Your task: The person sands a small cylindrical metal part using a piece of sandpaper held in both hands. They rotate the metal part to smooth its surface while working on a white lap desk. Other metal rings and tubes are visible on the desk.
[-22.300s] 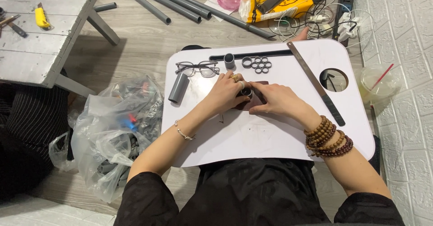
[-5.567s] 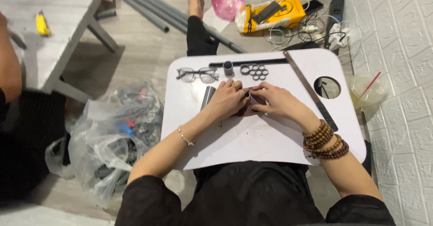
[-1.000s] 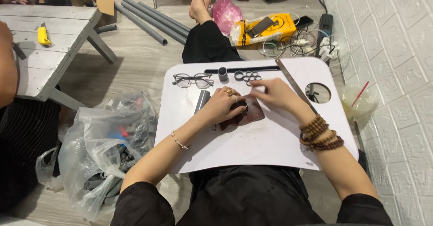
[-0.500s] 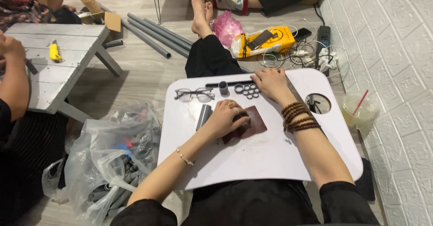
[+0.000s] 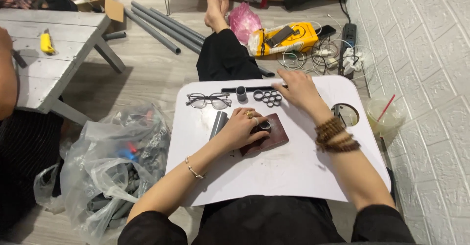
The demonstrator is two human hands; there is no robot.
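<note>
Now a short grey pipe ring [image 5: 265,125] is pinched by the fingers of the left hand [image 5: 241,128] and held down on a dark brown block [image 5: 267,138] lying just under the fingertips. The right hand [image 5: 298,91] is laid flat, fingers spread and gripping nothing, its fingertips touching a long dark bar [image 5: 252,89]. A cluster of cut rings [image 5: 269,97] is seen just beside those fingertips, with a pair of glasses [image 5: 208,99] further off, all on the white tray table [image 5: 274,176].
</note>
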